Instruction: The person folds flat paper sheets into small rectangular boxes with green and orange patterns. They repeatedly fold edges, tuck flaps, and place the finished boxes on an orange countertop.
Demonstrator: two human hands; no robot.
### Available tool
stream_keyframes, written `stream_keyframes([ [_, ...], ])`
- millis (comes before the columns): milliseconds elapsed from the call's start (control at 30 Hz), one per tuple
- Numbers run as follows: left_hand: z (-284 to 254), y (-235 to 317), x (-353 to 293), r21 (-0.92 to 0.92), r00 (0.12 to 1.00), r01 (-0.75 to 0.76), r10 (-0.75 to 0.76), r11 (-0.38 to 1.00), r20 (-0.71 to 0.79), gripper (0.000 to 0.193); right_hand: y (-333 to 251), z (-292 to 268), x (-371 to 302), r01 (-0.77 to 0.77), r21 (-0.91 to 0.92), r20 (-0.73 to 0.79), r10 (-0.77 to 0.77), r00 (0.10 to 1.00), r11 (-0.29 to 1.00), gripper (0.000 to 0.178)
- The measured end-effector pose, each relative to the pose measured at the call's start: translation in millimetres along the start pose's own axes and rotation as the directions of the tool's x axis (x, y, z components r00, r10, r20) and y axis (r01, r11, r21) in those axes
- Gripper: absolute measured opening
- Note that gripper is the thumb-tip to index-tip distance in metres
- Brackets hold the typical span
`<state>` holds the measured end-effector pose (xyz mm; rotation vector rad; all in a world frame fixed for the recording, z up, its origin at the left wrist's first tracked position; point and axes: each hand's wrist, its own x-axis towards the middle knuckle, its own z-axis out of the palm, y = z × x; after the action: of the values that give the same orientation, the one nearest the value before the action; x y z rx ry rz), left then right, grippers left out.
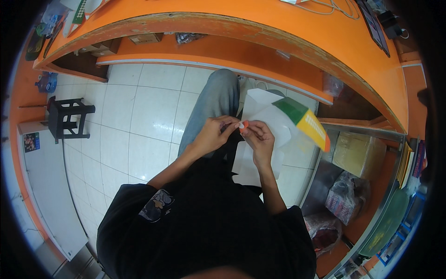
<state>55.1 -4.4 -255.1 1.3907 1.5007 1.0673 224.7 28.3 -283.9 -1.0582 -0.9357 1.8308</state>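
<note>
My left hand and my right hand meet in front of me, fingers pinched together. Between their fingertips is a small orange-red piece with a white part, too small to name. The right fingers grip its orange side, while the left fingertips pinch at the white part. Beneath and beyond my right hand lies an unfolded cardboard carton on my lap, its white inner side up. One raised flap shows green, yellow and orange printing. My right hand and forearm cover part of the carton.
An orange desk curves across the far side, with shelves below. A black stool stands on the tiled floor at left. Shelving at right holds a yellowish box and plastic-wrapped packages. A tablet-like device lies at the desk's right end.
</note>
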Motion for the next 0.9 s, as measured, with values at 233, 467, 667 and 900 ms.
stream_keyframes([
  [233, 4, 12, -1, 0.011, 1.000, -0.008, 0.008, 1.000, 0.012, 0.018, 6, 0, 1, 0.050, 0.002, -0.018, -0.050, 0.999, 0.999, 0.021],
  [467, 4, 15, -1, -0.090, 1.000, 0.002, 0.000, 0.996, 0.017, 0.014, 9, 2, -1, 0.084, -0.037, -0.055, -0.086, 0.995, 0.996, 0.014],
  [667, 7, 3, 2, -0.485, 0.995, 0.094, -0.089, 0.869, 0.034, 0.008, 7, 0, -3, 0.118, -0.020, 0.006, -0.118, 0.993, 0.993, 0.019],
  [900, 21, -18, 7, -0.667, 0.986, 0.163, -0.140, 0.727, 0.088, 0.019, -3, 13, 2, 0.132, -0.140, 0.237, -0.097, 0.967, 0.981, 0.038],
])
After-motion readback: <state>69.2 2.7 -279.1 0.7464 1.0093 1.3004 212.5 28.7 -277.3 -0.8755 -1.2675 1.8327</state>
